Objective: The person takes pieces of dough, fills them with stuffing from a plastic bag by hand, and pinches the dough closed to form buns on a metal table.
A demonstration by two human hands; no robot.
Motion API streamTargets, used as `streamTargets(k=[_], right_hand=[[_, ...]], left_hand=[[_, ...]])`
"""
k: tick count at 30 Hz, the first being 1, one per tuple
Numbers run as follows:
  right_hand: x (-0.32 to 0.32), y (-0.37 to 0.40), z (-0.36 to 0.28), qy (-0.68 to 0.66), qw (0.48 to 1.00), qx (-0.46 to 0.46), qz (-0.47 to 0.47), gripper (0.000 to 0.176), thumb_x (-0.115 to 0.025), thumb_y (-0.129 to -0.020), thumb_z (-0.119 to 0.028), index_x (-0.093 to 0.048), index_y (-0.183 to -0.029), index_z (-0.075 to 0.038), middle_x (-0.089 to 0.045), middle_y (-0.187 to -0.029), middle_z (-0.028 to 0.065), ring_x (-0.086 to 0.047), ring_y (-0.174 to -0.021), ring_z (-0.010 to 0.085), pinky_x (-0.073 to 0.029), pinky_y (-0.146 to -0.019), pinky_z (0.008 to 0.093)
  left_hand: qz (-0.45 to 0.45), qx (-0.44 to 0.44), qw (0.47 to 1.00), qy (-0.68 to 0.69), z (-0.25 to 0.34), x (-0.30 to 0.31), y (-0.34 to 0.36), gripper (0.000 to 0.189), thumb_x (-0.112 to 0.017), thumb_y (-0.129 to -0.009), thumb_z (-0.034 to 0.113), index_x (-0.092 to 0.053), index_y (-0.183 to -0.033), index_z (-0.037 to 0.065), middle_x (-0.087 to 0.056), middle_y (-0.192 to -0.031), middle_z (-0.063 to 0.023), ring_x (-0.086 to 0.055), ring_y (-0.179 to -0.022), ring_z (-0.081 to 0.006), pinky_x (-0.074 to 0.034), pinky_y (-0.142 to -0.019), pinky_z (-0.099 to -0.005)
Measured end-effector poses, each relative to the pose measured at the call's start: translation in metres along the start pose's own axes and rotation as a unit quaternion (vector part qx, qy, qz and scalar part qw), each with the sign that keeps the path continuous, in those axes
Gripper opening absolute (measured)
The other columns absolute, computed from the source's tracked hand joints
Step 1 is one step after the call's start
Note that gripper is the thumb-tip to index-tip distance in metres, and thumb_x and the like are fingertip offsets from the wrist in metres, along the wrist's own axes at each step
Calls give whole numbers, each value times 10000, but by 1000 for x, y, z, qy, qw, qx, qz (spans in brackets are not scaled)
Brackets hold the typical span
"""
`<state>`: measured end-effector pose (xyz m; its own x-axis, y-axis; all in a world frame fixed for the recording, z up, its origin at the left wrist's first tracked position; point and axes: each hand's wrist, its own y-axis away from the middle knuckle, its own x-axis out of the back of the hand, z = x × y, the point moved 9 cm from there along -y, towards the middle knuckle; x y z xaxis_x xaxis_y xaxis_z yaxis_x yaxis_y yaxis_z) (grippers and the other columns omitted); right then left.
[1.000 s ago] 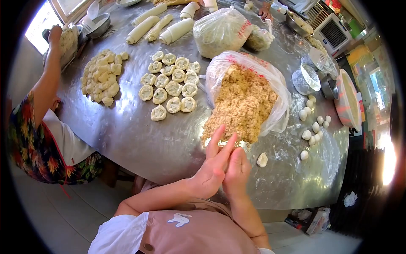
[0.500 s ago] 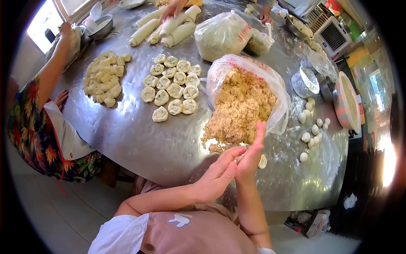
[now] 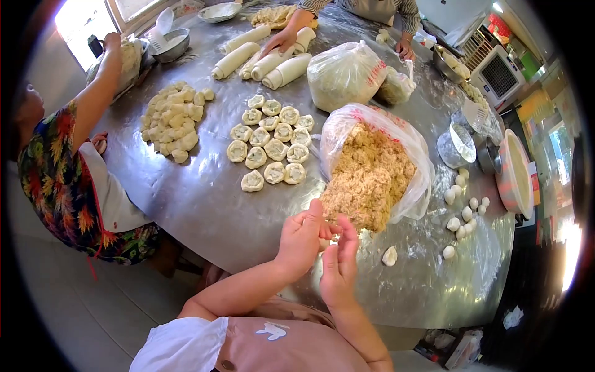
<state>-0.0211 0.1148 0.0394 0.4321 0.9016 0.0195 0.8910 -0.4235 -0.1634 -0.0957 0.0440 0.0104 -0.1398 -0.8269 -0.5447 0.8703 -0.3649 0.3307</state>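
Note:
My left hand (image 3: 302, 240) and my right hand (image 3: 339, 263) meet at the fingertips just before the crumbly brown filling (image 3: 365, 180), which spills from an open plastic bag (image 3: 416, 146). The fingers of both are bent together; whatever lies between them is too small and hidden to name. A single small dough piece (image 3: 390, 256) lies on the metal table to the right of my right hand. Several round, flattened dough pieces with dented tops (image 3: 276, 149) sit in rows left of the bag.
Cut dough chunks (image 3: 173, 118) lie at the left, dough rolls (image 3: 235, 60) at the back. White dough balls (image 3: 453, 224), a metal pot (image 3: 457, 146) and a large basin (image 3: 515, 173) stand right. Co-workers are at the left (image 3: 68, 167) and far side (image 3: 378, 8).
My palms have come apart from being pressed together, and my fingers now bend toward each other. The view has shifted, showing more of the far co-worker, whose hand rests on the dough rolls.

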Motion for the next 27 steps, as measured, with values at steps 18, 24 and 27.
streamTargets(k=[18, 24, 27], right_hand=[[-13, -3, -10, 48, 999, -16, -14, 524, -374, -996, -481, -515, -1153, -2, -526, -1135, 98, -501, -1047, 163, -397, -921, 292], [-4, 5, 20, -69, 980, -167, -78, 514, -317, -1013, -462, -547, -1079, -7, -587, -729, 33, -539, -601, 106, -403, -520, 256], [-4, 9, 19, 50, 991, -86, -95, 532, -330, -1001, -492, -540, -1086, -11, -606, -769, 60, -565, -630, 149, -431, -548, 297]], left_hand=[[-228, -49, 968, -89, -3, -6, 6, 520, -449, -971, 473, -635, -1128, 13, -636, -1119, -113, -496, -1230, -287, -428, -962, -383], [-200, -80, 976, -21, 18, -20, 17, 478, -412, -1004, 399, -655, -1044, -11, -669, -1063, -127, -548, -1177, -287, -424, -973, -392], [-303, -74, 946, -91, 9, -19, 20, 474, -411, -1008, 379, -662, -1010, -23, -667, -1080, -136, -566, -1143, -264, -411, -997, -406]])
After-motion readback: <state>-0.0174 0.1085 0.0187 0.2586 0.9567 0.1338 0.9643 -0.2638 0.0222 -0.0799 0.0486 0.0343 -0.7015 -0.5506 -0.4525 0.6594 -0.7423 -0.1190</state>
